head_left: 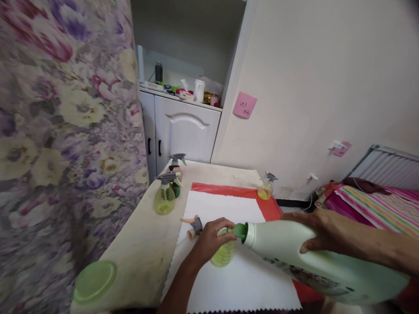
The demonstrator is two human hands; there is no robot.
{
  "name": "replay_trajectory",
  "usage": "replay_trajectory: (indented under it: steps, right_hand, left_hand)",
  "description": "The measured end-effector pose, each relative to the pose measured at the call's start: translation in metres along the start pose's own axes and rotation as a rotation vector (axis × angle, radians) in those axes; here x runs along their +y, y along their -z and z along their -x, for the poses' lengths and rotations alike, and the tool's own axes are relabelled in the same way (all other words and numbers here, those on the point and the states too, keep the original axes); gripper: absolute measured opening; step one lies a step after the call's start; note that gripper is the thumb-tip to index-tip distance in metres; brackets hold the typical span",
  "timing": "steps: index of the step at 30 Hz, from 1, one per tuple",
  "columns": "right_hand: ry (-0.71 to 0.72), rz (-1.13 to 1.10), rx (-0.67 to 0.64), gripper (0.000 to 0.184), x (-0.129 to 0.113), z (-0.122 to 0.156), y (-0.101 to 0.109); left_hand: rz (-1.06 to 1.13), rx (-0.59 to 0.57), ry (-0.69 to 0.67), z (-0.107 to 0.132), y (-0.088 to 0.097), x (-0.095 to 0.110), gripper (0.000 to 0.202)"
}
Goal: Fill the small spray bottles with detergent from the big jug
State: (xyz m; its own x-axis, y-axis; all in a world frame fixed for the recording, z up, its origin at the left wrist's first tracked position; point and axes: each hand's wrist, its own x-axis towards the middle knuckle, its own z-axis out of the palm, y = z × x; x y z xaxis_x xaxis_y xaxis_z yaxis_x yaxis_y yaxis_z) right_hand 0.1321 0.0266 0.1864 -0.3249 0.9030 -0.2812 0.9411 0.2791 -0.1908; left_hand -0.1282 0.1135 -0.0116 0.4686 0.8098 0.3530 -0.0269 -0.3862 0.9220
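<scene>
My left hand is closed around the neck of a yellow-green clear bottle that stands on a white sheet. In my right hand is a large pale green jug, tipped on its side with its green spout at the mouth of the small bottle. Whether liquid is flowing I cannot make out. A loose spray head, grey and peach, lies on the sheet left of my left hand. The jug's lower end reaches to the right.
Spray bottles stand at the table's back left, and another spray bottle at the back right. A green round lid lies at the front left. Red sheeting shows under the white sheet. A floral curtain hangs left; a bed is at right.
</scene>
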Motion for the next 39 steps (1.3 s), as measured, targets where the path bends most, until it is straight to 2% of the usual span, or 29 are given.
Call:
replay_trajectory:
  steps: [6, 12, 16, 22, 39]
  right_hand:
    - [-0.031, 0.01, -0.009, 0.038, 0.0006, -0.0019, -0.0016]
    - [0.008, 0.032, 0.005, 0.035, 0.0071, -0.0022, -0.0033]
    - [0.011, 0.021, -0.002, 0.032, 0.0052, -0.0013, -0.0019]
    - [-0.008, 0.02, 0.003, 0.039, 0.0058, -0.0023, -0.0038]
    - [-0.042, 0.044, -0.003, 0.036, -0.0022, 0.0003, -0.0012]
  left_hand:
    - [0.0, 0.001, 0.004, -0.0002, 0.0003, 0.0001, 0.014]
    - [-0.001, 0.0, -0.009, -0.001, 0.0, -0.0016, 0.014]
    - [0.01, -0.001, -0.006, -0.0005, -0.0005, -0.0028, 0.014]
    - [-0.002, -0.004, -0.008, -0.0011, 0.0004, -0.0023, 0.014]
    - [0.009, -0.009, -0.009, 0.0, 0.0, -0.0033, 0.014]
